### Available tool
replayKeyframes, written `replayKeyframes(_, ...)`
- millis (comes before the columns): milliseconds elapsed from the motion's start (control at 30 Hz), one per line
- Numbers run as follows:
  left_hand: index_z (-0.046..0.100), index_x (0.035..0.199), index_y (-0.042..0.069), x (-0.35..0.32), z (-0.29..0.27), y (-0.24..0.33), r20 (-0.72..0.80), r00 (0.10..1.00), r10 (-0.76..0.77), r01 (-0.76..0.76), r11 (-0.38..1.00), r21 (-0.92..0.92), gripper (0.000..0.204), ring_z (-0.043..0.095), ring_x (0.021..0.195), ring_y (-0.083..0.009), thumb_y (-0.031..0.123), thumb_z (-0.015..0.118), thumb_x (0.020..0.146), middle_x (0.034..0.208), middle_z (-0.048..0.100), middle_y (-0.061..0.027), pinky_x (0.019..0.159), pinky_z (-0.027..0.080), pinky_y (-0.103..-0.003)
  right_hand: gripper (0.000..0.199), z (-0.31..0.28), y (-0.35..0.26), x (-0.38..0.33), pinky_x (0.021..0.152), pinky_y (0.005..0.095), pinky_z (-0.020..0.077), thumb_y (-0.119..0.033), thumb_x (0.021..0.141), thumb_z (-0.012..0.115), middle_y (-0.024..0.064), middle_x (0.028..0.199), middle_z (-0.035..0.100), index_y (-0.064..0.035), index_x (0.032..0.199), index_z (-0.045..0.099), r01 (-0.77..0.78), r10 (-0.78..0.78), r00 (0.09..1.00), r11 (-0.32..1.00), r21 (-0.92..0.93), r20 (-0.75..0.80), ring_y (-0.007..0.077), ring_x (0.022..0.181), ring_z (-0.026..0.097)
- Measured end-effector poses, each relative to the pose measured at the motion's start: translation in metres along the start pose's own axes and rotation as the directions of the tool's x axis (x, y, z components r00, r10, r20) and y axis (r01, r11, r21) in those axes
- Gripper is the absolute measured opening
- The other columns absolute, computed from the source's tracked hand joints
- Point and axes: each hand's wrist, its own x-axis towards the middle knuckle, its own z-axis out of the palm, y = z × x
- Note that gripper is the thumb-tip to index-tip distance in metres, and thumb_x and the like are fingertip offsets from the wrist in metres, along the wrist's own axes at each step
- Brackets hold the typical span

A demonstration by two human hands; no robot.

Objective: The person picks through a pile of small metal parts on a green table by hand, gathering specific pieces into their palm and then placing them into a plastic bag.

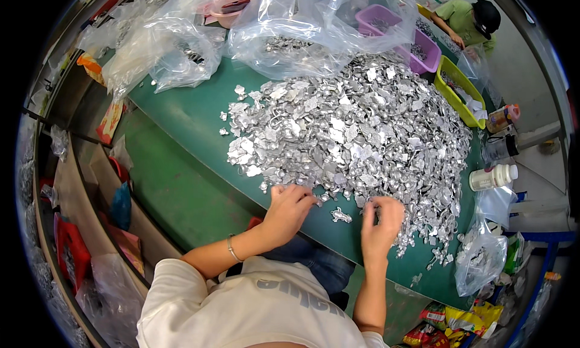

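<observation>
A large heap of small silver metal parts [356, 130] covers the green table [181, 167]. My left hand [289, 210] rests at the heap's near edge, fingers curled onto the parts. My right hand [380, 220] is beside it, fingers bent into the pieces at the heap's edge. Whether either hand actually grips a part cannot be told. One loose metal piece [341, 215] lies on the table between my two hands. A thin bracelet [232, 249] is on my left wrist.
Clear plastic bags [175, 46] with more parts lie at the far side. A purple bin [399, 34] and a yellow tray [459, 88] stand far right, where another person [468, 19] works. White bottles [492, 177] and a filled bag [480, 257] sit right. Shelves lie left.
</observation>
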Motion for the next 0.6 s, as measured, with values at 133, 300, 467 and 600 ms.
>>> replayKeyframes(133, 0.063, 0.102, 0.01, 0.004, -0.009, -0.003, 0.011, 0.999, -0.039, 0.039, 0.999, 0.011, 0.028, 0.053, 0.096, -0.0219, 0.002, 0.068, 0.075, 0.107, 0.057, -0.0039, 0.081, 0.031, -0.04, 0.027, -0.002, -0.02, -0.011, 0.079, 0.0388, 0.0389, -0.006, 0.073, 0.074, 0.0092, 0.099, 0.059, -0.0043, 0.098, 0.063, 0.028, -0.057, 0.942, 0.995, 0.094, 0.331, 0.0283, 0.093, 0.052)
replayKeyframes(300, 0.062, 0.104, 0.01, 0.004, -0.013, 0.01, -0.114, 0.983, -0.142, 0.149, 0.988, 0.05, 0.036, 0.049, 0.105, -0.0278, 0.008, 0.077, 0.07, 0.114, 0.053, -0.0077, 0.086, 0.032, -0.041, 0.035, -0.001, -0.009, -0.017, 0.084, 0.0386, 0.0375, -0.005, 0.069, 0.076, 0.0077, 0.102, 0.06, -0.0036, 0.102, 0.064, 0.079, -0.071, 0.957, 0.997, -0.018, 0.281, 0.0272, 0.093, 0.053)
replayKeyframes(467, 0.06, 0.111, 0.01, -0.008, -0.013, 0.007, -0.045, 0.987, -0.155, 0.157, 0.986, 0.053, 0.043, 0.046, 0.112, -0.0295, 0.011, 0.077, 0.071, 0.118, 0.051, -0.0089, 0.087, 0.031, -0.042, 0.028, 0.005, -0.007, -0.019, 0.088, 0.04, 0.0361, -0.004, 0.072, 0.073, 0.0056, 0.104, 0.062, -0.0032, 0.099, 0.066, 0.2, -0.193, 0.942, 0.98, 0.002, 0.274, 0.0255, 0.096, 0.054)
replayKeyframes(600, 0.061, 0.11, 0.007, 0.0, -0.011, 0.015, -0.06, 0.994, -0.088, 0.092, 0.994, 0.066, 0.039, 0.047, 0.111, -0.0288, 0.009, 0.074, 0.073, 0.118, 0.052, -0.0085, 0.085, 0.031, -0.042, 0.022, 0.001, -0.008, -0.021, 0.088, 0.0401, 0.0367, -0.005, 0.071, 0.074, 0.0055, 0.1, 0.063, -0.0041, 0.093, 0.068, 0.252, -0.264, 0.92, 0.964, 0.08, 0.289, 0.0256, 0.095, 0.055)
